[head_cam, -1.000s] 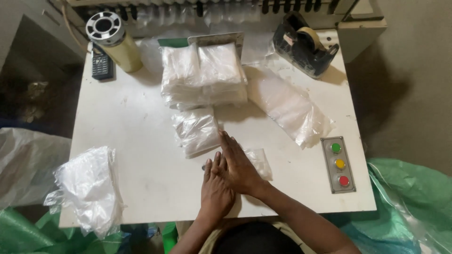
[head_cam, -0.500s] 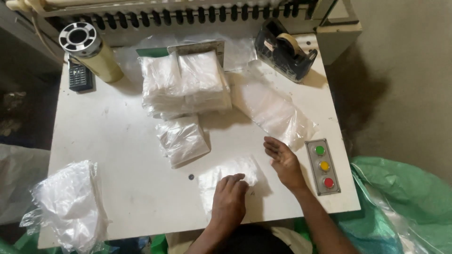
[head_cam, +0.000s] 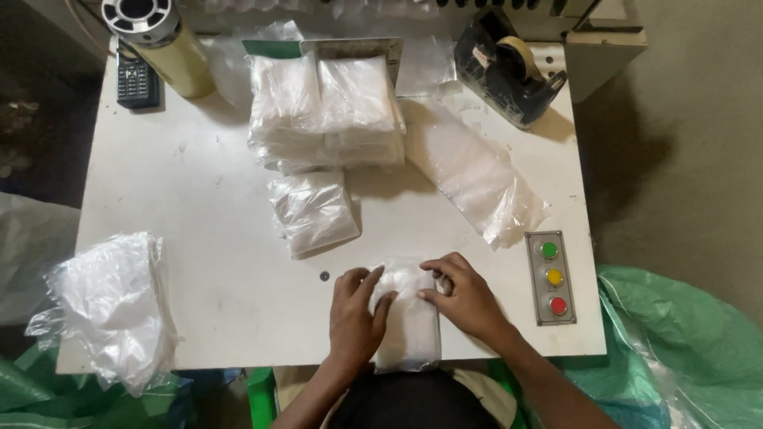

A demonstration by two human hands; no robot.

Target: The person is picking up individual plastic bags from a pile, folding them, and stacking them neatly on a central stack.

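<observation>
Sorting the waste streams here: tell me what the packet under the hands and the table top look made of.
Packet: thin clear plastic film, glossy and wrinkled, over something soft and white, likely folded fabric. Both the left hand and right hand press on it. Table top: hard, flat, matte white, probably painted board or metal; scuffed.

A white table [head_cam: 199, 238] is seen, with clear bags of white cloth: one packet [head_cam: 405, 318] under the hands, a stack [head_cam: 326, 107] behind. A pale yellow roll [head_cam: 171, 48], a black phone [head_cam: 133, 79] and a black tape dispenser [head_cam: 509, 67] are shown. Green, yellow and red buttons sit on a grey panel [head_cam: 551, 311]. Green sheeting [head_cam: 675, 349] is visible.
</observation>
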